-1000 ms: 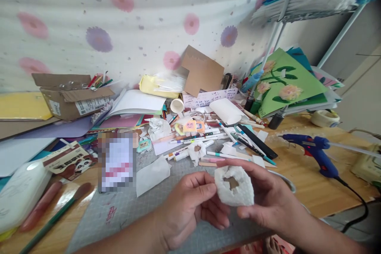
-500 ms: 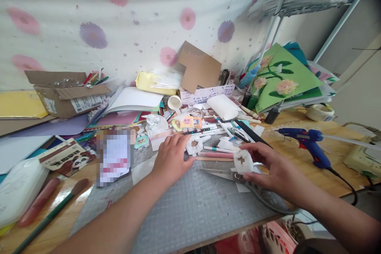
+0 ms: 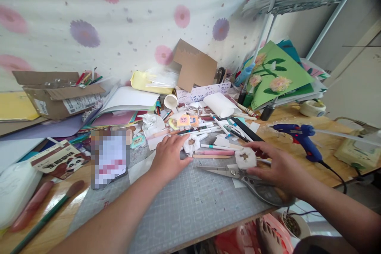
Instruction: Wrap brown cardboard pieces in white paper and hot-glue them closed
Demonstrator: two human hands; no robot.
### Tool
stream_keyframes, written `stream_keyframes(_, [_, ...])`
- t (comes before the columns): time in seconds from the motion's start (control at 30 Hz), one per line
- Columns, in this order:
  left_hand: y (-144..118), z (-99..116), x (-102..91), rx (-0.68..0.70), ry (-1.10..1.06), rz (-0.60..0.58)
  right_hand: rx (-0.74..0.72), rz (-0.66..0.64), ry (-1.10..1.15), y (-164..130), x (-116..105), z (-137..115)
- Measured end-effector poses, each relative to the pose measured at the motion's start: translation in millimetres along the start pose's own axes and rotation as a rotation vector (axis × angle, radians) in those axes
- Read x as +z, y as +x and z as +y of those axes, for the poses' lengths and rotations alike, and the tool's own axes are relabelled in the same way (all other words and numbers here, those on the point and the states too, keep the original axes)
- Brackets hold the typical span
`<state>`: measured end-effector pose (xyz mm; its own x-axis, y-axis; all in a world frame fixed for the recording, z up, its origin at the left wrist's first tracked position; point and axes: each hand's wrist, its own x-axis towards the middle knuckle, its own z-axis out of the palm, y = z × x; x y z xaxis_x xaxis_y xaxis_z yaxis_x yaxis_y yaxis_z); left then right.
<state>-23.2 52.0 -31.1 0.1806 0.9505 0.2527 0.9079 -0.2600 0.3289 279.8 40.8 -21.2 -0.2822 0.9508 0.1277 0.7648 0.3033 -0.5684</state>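
My left hand (image 3: 169, 154) is closed with fingertips and thumb at the edge of a small white ring-shaped piece (image 3: 185, 150) with a hole in its middle. My right hand (image 3: 275, 166) pinches a second white piece (image 3: 239, 161), rough like wadded paper, with a cross-shaped hole facing me. Below that piece lies a large pair of metal scissors (image 3: 229, 172), blades pointing left, its handles partly under my right hand. A pink pencil (image 3: 216, 152) and white sticks lie between the two hands, on the grey cutting mat (image 3: 166, 214).
A blue hot glue gun (image 3: 300, 137) rests at the right with its cord trailing down. Behind the hands are heaped pens, paper scraps and a paper cup (image 3: 171, 101). To the left lie a phone-like blurred item (image 3: 110, 158), a brush (image 3: 50, 210) and a cardboard box (image 3: 62, 97).
The white piece in my right hand has tilted and turned a little. My left hand keeps its place at the ring-shaped piece. The whole view has shifted slightly.
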Motion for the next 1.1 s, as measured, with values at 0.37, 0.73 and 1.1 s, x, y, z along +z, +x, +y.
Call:
stream_keyframes(0.37, [-1.1,-4.9,-3.5,-0.028,-0.216,0.039,-0.094,0.041,-0.229,-3.3,1.6,12.4])
stream_keyframes(0.73, [-7.3,3.2,-14.6,-0.111,-0.639,0.055,-0.113,0.084,-0.237,-7.7,-1.6,12.8])
stream_keyframes(1.1, [-32.0,44.7,-20.2,-0.201,-1.441,-0.124,-0.561,0.085,0.098,-30.5,11.0,-81.4])
